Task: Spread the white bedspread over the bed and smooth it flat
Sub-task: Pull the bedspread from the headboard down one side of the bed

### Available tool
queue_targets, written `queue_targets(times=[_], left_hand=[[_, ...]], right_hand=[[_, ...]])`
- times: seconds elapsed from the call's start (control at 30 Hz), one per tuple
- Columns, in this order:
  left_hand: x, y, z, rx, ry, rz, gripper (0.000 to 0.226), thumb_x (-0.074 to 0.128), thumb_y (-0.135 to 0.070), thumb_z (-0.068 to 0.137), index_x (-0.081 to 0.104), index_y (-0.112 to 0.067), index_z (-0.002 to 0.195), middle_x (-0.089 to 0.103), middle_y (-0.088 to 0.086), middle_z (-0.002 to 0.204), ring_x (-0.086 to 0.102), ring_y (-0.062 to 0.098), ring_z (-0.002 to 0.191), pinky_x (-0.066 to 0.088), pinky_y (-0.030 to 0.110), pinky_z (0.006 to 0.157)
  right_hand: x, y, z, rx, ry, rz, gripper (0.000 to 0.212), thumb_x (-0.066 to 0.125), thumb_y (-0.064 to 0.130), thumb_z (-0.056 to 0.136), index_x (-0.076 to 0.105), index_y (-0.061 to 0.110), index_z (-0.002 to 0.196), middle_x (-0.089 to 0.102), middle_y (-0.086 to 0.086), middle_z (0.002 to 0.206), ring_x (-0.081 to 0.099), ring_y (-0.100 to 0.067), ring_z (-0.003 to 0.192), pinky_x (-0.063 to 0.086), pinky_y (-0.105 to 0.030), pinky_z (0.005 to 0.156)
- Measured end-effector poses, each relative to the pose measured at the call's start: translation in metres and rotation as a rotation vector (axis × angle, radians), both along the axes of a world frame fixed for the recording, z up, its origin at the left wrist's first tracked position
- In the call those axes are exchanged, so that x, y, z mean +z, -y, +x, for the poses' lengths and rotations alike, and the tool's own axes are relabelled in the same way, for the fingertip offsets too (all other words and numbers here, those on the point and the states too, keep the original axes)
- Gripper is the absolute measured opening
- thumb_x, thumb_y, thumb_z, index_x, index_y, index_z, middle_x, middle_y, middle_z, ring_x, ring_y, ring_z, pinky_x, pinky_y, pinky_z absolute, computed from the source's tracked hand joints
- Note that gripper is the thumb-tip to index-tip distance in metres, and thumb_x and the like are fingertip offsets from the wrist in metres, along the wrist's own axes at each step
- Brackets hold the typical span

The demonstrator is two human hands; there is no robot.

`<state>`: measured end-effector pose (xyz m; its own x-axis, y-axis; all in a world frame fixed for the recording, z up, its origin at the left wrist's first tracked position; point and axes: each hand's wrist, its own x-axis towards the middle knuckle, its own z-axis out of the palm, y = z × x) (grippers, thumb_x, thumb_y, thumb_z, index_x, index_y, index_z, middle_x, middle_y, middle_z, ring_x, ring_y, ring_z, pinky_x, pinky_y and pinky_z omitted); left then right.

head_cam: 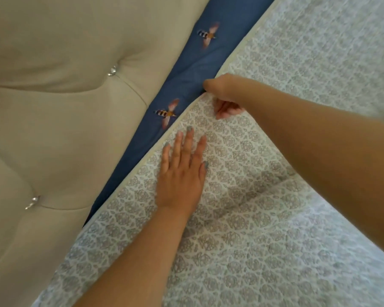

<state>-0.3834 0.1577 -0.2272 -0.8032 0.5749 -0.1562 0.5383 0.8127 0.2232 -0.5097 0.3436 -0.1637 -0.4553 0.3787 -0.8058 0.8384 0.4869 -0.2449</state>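
Step in hand: the top edge is being lined up and smoothed. Spreading is judged mostly done.

- The tufted headboard [64, 107] is taken as the reference.
- The white bedspread [264, 229] is laid over the bed just short of the headboard, with its bound hem [142, 160] roughly parallel to it.
- A strip of blue sheet [186, 69] is left exposed between the hem and the headboard.
- A shallow ridge [242, 196] is seen in the fabric on the side of the hands away from the headboard.
- The left hand [182, 171] is laid flat, fingers straight, pressed on the bedspread just inside the hem.
- The hem is gripped by the right hand [225, 96], fingers curled round it. The edge appears slightly raised there.

Next move, as judged: the left palm's pressure is to be eased so the cloth is not pinned. The hem is then drawn towards the headboard over the blue strip, and the ridge is swept out flat.
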Motion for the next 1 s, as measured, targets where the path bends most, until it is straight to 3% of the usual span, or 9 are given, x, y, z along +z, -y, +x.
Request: queue_targets(times=[0.13,0.3,0.4,0.5,0.7,0.83,0.9,1.0], left_hand=[[0.000,0.004,-0.003,-0.014,-0.013,-0.012,0.057,0.021,-0.040,0.103,0.003,-0.024,0.154,-0.002,0.006,0.162,-0.001,0.024,0.149,0.010,0.045,0.120],[0.007,0.017,-0.014,0.160,-0.050,-0.009,0.055,0.027,-0.039,0.103,0.009,-0.027,0.154,0.003,0.003,0.162,0.003,0.023,0.149,0.011,0.045,0.120],[0.008,0.027,-0.028,0.234,-0.103,0.019,0.056,0.033,-0.026,0.102,0.012,-0.027,0.154,0.006,0.004,0.162,0.005,0.022,0.149,0.008,0.042,0.120],[0.005,0.025,-0.029,0.163,-0.184,0.009,0.063,0.039,-0.014,0.094,0.019,-0.028,0.152,0.013,0.003,0.161,0.011,0.024,0.148,0.012,0.044,0.119],[0.000,0.023,-0.031,0.113,-0.230,0.000,0.061,0.036,-0.009,0.091,0.030,-0.026,0.150,0.018,0.002,0.160,0.014,0.026,0.147,0.014,0.048,0.119],[0.013,0.013,-0.026,-0.098,-0.188,0.056,0.066,0.027,-0.001,0.086,0.033,-0.020,0.148,0.025,0.001,0.158,0.017,0.027,0.147,0.013,0.047,0.120],[0.017,0.018,-0.025,-0.048,-0.130,0.029,0.059,0.027,-0.010,0.092,0.028,-0.021,0.150,0.020,0.000,0.159,0.015,0.023,0.148,0.012,0.046,0.120],[0.011,0.043,-0.027,-0.002,-0.065,-0.040,0.053,0.022,-0.040,0.101,0.015,-0.030,0.153,0.007,0.000,0.162,0.006,0.021,0.149,0.008,0.044,0.120]], right_hand=[[-0.001,-0.004,0.000,-0.074,-0.007,-0.145,0.037,0.030,0.016,0.092,0.059,0.001,0.076,0.070,-0.011,0.071,0.057,-0.014,0.048,0.037,-0.018,0.045],[-0.004,0.003,0.001,-0.169,-0.301,-0.290,0.036,0.036,0.015,0.096,0.059,-0.006,0.077,0.070,-0.011,0.059,0.065,-0.019,0.047,0.046,-0.026,0.046],[-0.004,0.024,-0.015,-0.221,-0.495,-0.391,0.038,0.035,0.017,0.101,0.057,-0.007,0.079,0.068,-0.016,0.065,0.067,-0.021,0.051,0.059,-0.034,0.060],[-0.014,0.029,-0.022,-0.223,-0.578,-0.427,0.043,0.035,0.017,0.102,0.057,-0.004,0.071,0.066,-0.017,0.067,0.066,-0.020,0.049,0.060,-0.033,0.059],[-0.023,0.023,-0.021,-0.180,-0.572,-0.388,0.040,0.040,0.017,0.099,0.060,-0.003,0.071,0.070,-0.017,0.069,0.068,-0.021,0.052,0.061,-0.033,0.059],[-0.014,0.031,-0.029,-0.323,-0.612,-0.485,0.034,0.040,0.014,0.099,0.060,-0.013,0.092,0.070,-0.022,0.080,0.071,-0.024,0.060,0.061,-0.034,0.060],[-0.011,0.035,-0.038,-0.409,-0.686,-0.531,0.036,0.040,0.014,0.101,0.056,-0.018,0.106,0.069,-0.027,0.090,0.072,-0.027,0.069,0.061,-0.036,0.064],[-0.016,0.043,-0.039,-0.299,-0.704,-0.420,0.029,0.043,0.007,0.098,0.058,-0.014,0.113,0.068,-0.026,0.105,0.070,-0.028,0.087,0.061,-0.034,0.075]])
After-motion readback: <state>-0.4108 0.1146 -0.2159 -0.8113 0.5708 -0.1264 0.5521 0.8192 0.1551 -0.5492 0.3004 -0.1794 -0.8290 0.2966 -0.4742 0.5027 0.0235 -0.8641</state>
